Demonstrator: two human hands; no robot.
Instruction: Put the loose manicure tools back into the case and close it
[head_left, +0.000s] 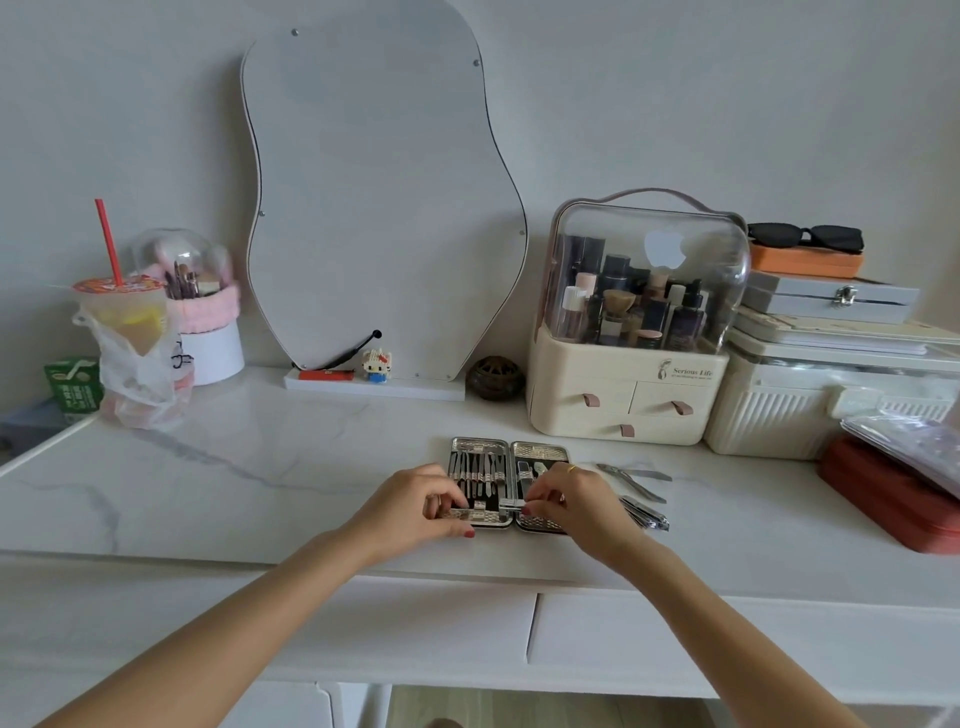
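Lying open near the front edge of the surface (260, 467), the case (509, 483) is looking stiff and light; its small steel tools are probably slippery, best pinched at the middle. The left hand (415, 506) is gripping its left half. The right hand (563, 499) is pinching a small tool (511, 503) over it. About three loose tools (636, 493) are waiting just beside, rightward.

Home dressing table, wavy mirror (384, 197) against wall, clear-lidded cosmetics organizer (636, 317), brush pot (200, 306)
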